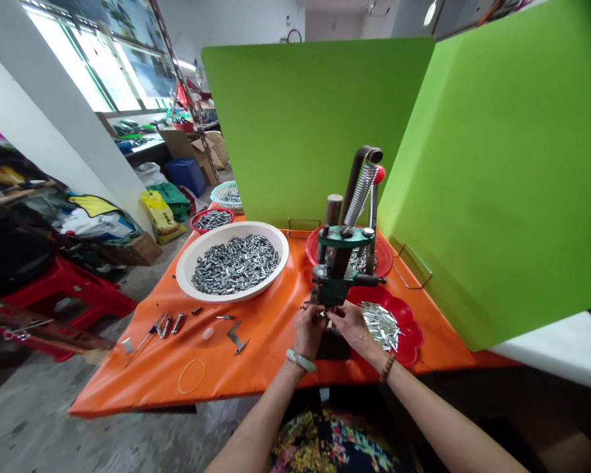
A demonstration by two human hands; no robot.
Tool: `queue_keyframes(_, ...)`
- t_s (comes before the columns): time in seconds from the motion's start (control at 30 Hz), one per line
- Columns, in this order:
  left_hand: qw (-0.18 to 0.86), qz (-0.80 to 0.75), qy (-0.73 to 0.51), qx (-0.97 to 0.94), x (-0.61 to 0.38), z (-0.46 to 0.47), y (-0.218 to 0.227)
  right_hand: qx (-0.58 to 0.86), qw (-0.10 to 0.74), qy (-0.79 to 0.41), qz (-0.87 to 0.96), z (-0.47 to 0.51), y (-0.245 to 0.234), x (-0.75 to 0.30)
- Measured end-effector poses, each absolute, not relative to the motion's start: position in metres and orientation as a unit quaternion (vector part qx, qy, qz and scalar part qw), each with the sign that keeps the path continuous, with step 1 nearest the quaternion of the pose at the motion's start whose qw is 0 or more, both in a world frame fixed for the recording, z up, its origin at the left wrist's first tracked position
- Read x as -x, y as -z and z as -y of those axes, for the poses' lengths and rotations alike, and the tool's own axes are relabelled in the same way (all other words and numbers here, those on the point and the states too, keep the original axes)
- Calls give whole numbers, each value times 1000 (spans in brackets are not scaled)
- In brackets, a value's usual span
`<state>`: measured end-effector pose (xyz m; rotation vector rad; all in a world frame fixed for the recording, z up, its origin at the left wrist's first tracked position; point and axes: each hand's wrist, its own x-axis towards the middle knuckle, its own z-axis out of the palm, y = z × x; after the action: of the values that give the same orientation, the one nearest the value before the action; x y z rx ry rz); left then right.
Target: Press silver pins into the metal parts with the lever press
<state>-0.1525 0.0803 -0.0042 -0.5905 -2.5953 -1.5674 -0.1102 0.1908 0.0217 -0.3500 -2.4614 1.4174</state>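
Note:
A green hand press with a coil spring and a red-knobbed lever stands at the table's front. Under its head, my left hand and my right hand meet with fingers closed together. Whatever small part they pinch is mostly hidden by the fingers and the press. Close to my right wrist is a red scalloped tray of thin silvery metal pins. Behind the press sits a red basket holding metal pieces. A white basin full of small grey metal parts lies to the left.
On the orange cloth lie a screwdriver, bolts, a bent metal bracket and a rubber band. Green panels enclose the back and right. A red stool and a partly visible person are at left.

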Motion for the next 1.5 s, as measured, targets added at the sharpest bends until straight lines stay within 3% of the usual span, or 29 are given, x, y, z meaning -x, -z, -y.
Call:
queue_keyframes(0.13, 4, 837, 516, 182, 153, -82, 0, 114, 72, -586, 799, -205, -26, 114)
queue_keyframes(0.23, -3, 837, 515, 186, 154, -82, 1, 93, 30, -668, 738, -238, -57, 124)
queue_keyframes(0.37, 3, 833, 520, 191, 154, -81, 5, 101, 137, -741, 650, -289, -142, 152)
queue_keyframes(0.5, 9, 833, 515, 201, 154, -80, 5, -10, 168, -760, 628, -300, -231, 184)
queue_keyframes(0.67, 19, 837, 510, 196, 153, -80, 3, 26, 205, -773, 599, -274, -283, 199)
queue_keyframes(0.87, 32, 849, 493, 187, 153, -81, 9, -121, 229, -758, 599, -235, -293, 120)
queue_keyframes(1.07, 26, 859, 483, 170, 155, -82, 13, -282, 16, -613, 738, -205, -259, 22)
queue_keyframes(1.3, -21, 876, 458, 149, 160, -84, 11, -179, -264, -512, 798, -197, -302, 31)
queue_keyframes(1.37, -35, 882, 448, 141, 162, -85, 11, -146, -276, -446, 839, -196, -304, 33)
queue_keyframes(1.5, -56, 894, 425, 127, 166, -86, 13, -180, -178, -289, 923, -210, -251, 18)
